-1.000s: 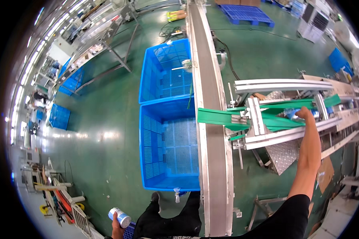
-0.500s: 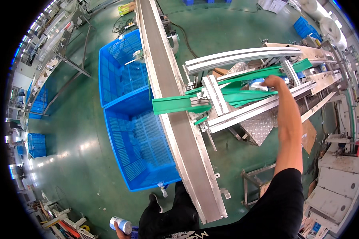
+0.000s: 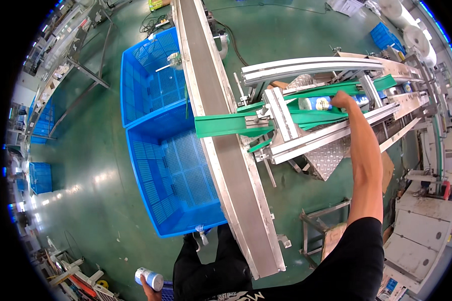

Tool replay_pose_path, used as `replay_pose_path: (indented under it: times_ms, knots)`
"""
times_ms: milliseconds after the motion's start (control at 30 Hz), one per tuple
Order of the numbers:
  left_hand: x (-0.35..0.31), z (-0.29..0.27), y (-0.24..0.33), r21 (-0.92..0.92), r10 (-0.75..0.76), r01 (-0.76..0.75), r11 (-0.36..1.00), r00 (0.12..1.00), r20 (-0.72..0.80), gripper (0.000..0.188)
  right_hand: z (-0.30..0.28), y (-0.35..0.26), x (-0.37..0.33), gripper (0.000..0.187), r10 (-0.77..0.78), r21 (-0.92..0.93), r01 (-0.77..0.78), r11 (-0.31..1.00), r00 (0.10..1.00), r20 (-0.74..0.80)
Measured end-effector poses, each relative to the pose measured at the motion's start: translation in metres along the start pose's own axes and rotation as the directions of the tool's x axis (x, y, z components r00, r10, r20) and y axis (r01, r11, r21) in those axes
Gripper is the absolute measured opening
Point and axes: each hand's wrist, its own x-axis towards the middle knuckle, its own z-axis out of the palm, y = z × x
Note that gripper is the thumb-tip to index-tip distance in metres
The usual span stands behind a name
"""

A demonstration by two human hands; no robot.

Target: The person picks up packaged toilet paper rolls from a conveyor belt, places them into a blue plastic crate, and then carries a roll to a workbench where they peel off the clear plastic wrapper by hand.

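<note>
At seven o'clock, a blue-and-white can [image 3: 153, 279] lying across the left grip [image 3: 148, 290], clasped in curled fingers. Toward nine, a blue crate [image 3: 154, 185]; then a conveyor belt [image 3: 233, 170] running from twelve to five. At two, inside a green chute [image 3: 226, 125], a second can [image 3: 315, 104], at nine o'clock from the right grip [image 3: 341, 100]; bent fingers near its end, cannot tell whether holding.

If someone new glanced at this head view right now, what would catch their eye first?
Probably the two big blue crates left of centre, alongside the grey conveyor belt running down the middle. Next, the bright green guide rails right of centre, where the right hand is beside a blue-and-white cylinder. At lower left, the left hand holds another cylinder.
</note>
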Motion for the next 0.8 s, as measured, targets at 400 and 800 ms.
replay_pose_path:
  times_ms: [400, 800]
  knots:
    - [0.026, 0.007, -0.002, -0.039, -0.011, 0.013, 0.999, 0.998, 0.054, 0.049, -0.002, -0.018, -0.047, 0.027, -0.336, 0.044, 0.347, 0.937, 0.928, -0.162]
    - [0.098, 0.291, 0.026, 0.094, 0.035, -0.120, 0.988, 0.781, 0.624, 0.061, 0.319, -0.464, -0.207, 0.045, -0.636, -0.418, 0.643, 0.642, 0.751, 0.178]
